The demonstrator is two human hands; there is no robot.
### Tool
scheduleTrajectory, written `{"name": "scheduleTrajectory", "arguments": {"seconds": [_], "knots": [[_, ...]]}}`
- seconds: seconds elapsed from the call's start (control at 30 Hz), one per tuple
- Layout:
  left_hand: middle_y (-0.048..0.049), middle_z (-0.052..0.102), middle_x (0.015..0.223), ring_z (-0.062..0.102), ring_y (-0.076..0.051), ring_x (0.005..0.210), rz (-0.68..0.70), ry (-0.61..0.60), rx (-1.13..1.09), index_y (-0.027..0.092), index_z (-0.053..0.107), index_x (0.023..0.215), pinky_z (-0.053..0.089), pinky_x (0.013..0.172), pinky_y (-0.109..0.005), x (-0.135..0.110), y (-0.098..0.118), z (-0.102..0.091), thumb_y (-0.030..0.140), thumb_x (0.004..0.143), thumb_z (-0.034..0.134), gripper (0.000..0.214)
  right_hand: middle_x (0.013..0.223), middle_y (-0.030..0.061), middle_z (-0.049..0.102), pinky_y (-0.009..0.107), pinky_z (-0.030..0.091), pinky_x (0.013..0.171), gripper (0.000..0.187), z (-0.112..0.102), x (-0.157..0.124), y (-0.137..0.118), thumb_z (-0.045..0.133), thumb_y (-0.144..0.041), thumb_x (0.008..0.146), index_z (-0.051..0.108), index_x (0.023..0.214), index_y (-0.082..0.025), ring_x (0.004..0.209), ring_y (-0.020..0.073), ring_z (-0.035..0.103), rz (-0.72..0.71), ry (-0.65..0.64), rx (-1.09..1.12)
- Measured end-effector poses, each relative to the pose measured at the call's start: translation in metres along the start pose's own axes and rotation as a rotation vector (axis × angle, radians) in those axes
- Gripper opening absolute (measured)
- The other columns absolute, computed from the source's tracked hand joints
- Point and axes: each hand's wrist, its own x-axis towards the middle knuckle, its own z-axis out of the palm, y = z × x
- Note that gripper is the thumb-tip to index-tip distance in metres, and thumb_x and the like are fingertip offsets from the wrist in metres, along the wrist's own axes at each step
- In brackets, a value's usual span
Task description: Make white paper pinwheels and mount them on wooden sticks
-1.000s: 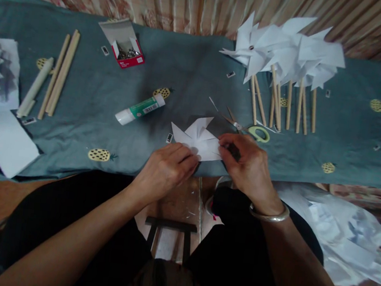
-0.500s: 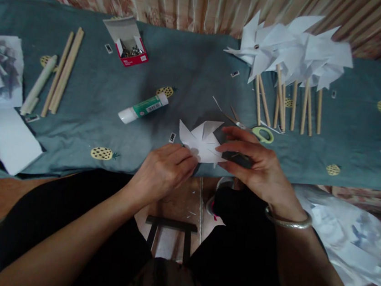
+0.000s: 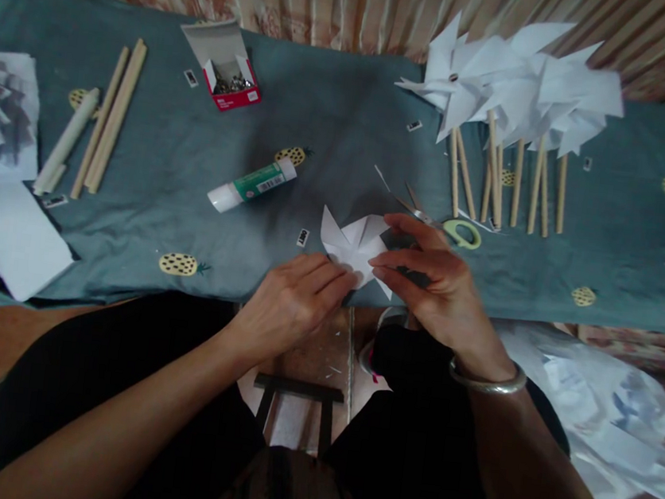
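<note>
A white paper pinwheel (image 3: 358, 244) with folded, pointed blades is held between my hands at the table's front edge. My left hand (image 3: 300, 294) pinches its lower left side, the fingers closed over the paper. From the right, my right hand (image 3: 435, 273) grips a blade between thumb and fingers; a silver bangle circles that wrist. Scissors (image 3: 460, 233) with a light green handle lie just beyond my right hand. A glue stick (image 3: 253, 184) with a green label rests to the left, beyond my left hand.
Finished paper pinwheels (image 3: 525, 87) on sticks lie at the back right. An open red box (image 3: 234, 86) of metal pins stands at the back left. Rolled paper sticks (image 3: 116, 117) and white paper sheets (image 3: 18, 238) are farther left. A plastic bag (image 3: 607, 417) of paper sits lower right.
My right hand has moved left and closed its thumb and fingers on a blade. The pinwheel has shifted slightly right, and my left hand with it.
</note>
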Motion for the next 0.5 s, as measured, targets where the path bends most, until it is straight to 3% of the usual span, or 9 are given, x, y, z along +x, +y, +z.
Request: {"name": "scheduleTrajectory", "arguments": {"seconds": [0.17,0.33,0.5], "knots": [[-0.0102,0.071,0.106,0.064,-0.02,0.097,0.03,-0.03,-0.06,0.01,0.058,0.12,0.058,0.085,-0.036,-0.001,0.004,0.002,0.009,0.095,0.051,0.026,0.135,0.0051,0.059,0.051,0.046,0.103,0.004,0.011,0.004,-0.002,0.068,-0.025,0.086,0.072,0.085,-0.026,0.122,0.0265,0.056,-0.047,0.024,-0.09],[-0.0108,0.07,0.104,0.063,-0.021,0.096,-0.023,-0.045,-0.137,0.013,0.063,0.115,0.059,0.082,-0.039,-0.002,0.003,0.004,0.013,0.096,0.049,0.023,0.134,0.0109,0.059,0.049,0.045,0.103,0.005,0.018,0.008,-0.004,0.067,-0.025,0.087,0.069,0.083,-0.022,0.122,0.0264,0.055,-0.076,0.045,-0.128],[-0.0098,0.068,0.104,0.062,-0.02,0.094,-0.082,-0.006,-0.243,0.014,0.063,0.115,0.058,0.079,-0.037,-0.005,0.002,0.01,0.009,0.093,0.053,0.025,0.134,0.0089,0.06,0.05,0.044,0.106,0.005,0.019,0.007,-0.005,0.069,-0.026,0.086,0.067,0.09,-0.024,0.124,0.0262,0.055,-0.064,0.066,-0.146]]}}
